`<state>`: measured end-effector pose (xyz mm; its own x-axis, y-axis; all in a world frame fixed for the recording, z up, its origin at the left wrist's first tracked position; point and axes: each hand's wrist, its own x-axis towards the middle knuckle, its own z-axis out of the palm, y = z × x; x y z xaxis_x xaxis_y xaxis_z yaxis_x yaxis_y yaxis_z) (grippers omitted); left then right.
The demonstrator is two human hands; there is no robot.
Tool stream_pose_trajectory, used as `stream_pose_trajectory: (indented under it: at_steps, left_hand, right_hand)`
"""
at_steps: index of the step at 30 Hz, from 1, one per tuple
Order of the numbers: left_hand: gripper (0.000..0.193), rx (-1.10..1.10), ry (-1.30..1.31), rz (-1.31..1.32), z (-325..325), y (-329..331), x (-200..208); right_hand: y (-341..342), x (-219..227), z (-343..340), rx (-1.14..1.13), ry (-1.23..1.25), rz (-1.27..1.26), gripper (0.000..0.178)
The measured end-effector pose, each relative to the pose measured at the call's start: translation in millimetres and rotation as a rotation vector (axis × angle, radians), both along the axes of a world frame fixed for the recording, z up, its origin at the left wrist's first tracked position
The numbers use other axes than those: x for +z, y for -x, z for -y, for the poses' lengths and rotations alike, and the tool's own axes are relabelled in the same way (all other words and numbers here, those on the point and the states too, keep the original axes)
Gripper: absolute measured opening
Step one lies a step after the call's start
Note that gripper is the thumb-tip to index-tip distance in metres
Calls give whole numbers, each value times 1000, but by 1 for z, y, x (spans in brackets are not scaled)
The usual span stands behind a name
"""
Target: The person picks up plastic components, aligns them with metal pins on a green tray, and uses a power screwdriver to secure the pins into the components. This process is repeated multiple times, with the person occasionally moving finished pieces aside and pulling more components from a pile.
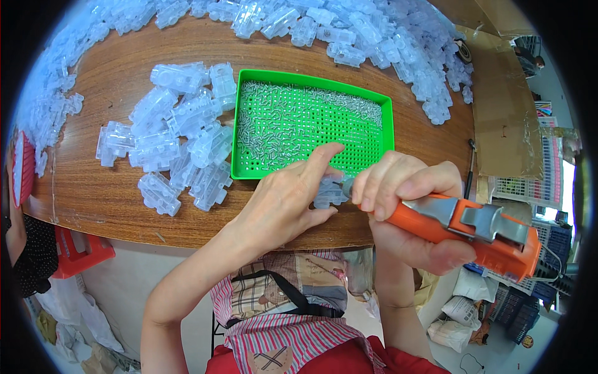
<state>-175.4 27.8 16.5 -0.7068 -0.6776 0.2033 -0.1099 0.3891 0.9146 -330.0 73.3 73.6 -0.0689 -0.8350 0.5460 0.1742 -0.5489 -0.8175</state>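
My right hand is wrapped around an orange powered screwdriver with a metal lever along its body. The driver's tip points left at a clear plastic housing near the table's front edge. Around that housing my left hand curves, thumb on the near side and fingers on the far side. Part of the housing is hidden by my fingers. Whether the tip touches a screw cannot be made out. Just beyond both hands lies a green perforated tray, holding many small silver screws.
Loose clear housings are piled left of the tray. A larger heap runs along the table's far edge and down both sides. A thin dark rod lies at right, near cardboard. A red stool stands at lower left.
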Motion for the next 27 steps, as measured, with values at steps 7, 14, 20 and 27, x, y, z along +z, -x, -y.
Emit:
stream_pose_trajectory:
  at_steps: [7, 14, 20, 27]
  left_hand:
    - [72, -2, 23, -16, 4, -1, 3]
    - [74, -30, 9, 21, 4, -2, 5]
    - [73, 10, 84, 68, 1, -3, 5]
    - [76, -4, 184, 53, 1, -5, 20]
  right_hand:
    - [-2, 1, -11, -27, -213, -95, 82]
    - [-12, 22, -15, -85, -328, -167, 81]
    - [-4, 19, 17, -5, -138, 262, 74]
    - [38, 17, 33, -388, -249, 33, 39]
